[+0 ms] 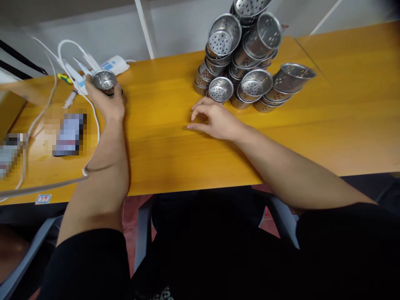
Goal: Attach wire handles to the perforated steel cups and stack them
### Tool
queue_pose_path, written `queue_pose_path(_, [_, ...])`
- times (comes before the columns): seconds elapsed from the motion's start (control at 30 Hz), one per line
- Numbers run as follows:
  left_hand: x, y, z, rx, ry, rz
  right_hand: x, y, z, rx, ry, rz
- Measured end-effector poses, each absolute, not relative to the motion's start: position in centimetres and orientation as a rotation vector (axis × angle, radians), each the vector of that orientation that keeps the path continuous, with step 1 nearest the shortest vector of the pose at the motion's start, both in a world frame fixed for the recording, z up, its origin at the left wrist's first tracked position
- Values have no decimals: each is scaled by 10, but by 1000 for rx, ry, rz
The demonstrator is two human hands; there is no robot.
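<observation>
My left hand (108, 100) is wrapped round a perforated metal cup (105, 80) at the back left of the table, beside the white power strip. What lies under that cup is mostly hidden by my fingers. Over the middle of the table, my right hand (212, 118) has its thumb and fingers curved apart with nothing between them. Just behind it stands a small perforated cup (221, 88). More such cups are stacked in several nested piles, with a tilted cup (223, 37) on the left pile and a wider cup (293, 77) leaning at the right.
A white power strip (114, 64) and looping white cables (95, 110) lie at the back left. A phone (70, 134) and another blurred device (11, 152) rest nearer. The wooden table (168, 162) has a grey partition (181, 29) behind it.
</observation>
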State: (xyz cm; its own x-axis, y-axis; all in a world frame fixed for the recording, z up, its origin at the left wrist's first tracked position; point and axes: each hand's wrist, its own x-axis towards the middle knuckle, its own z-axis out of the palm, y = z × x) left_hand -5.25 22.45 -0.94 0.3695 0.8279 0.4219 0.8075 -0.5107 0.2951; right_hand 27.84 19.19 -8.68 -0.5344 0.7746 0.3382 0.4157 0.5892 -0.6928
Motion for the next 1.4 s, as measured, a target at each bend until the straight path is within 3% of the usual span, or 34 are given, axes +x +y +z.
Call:
queue_pose_path(0.17, [-79,240,-52,2588,1626,835,281,194,-90,-944,-2259,706])
queue_pose_path(0.23, [-114,265,-77,2387,1892,1035,282,195,-91,-945,-2283,701])
queue_pose_path(0.3, [-151,296,-102,1804,2282,1450,283,195,-92,-948,-2295,714])
queue_pose_path(0.43, [-190,336,-133,1680,2336,1549,284,195,-93,-943,-2311,717])
queue_pose_path(0.67, [-159,330,-122,1673,2367,1874,286,194,-91,-952,-2344,663])
queue_pose_path(0.8, [-114,315,-103,2187,1902,2347,281,184,-80,-975,-2301,567])
queue_pose_path(0.87, [-87,296,-97,2521,1483,2316,280,177,-71,-1029,-2209,465])
queue_pose_path(0.97, [-56,262,-94,2631,1445,1512,288,174,-59,-1156,-2074,325])
queue_pose_path(1.03, [-44,248,-95,2585,1392,1276,301,179,-57,-1231,-2024,247])
queue_pose_path(1.4, [-44,254,-98,2405,1318,1202,331,232,-103,-1293,-2062,297])
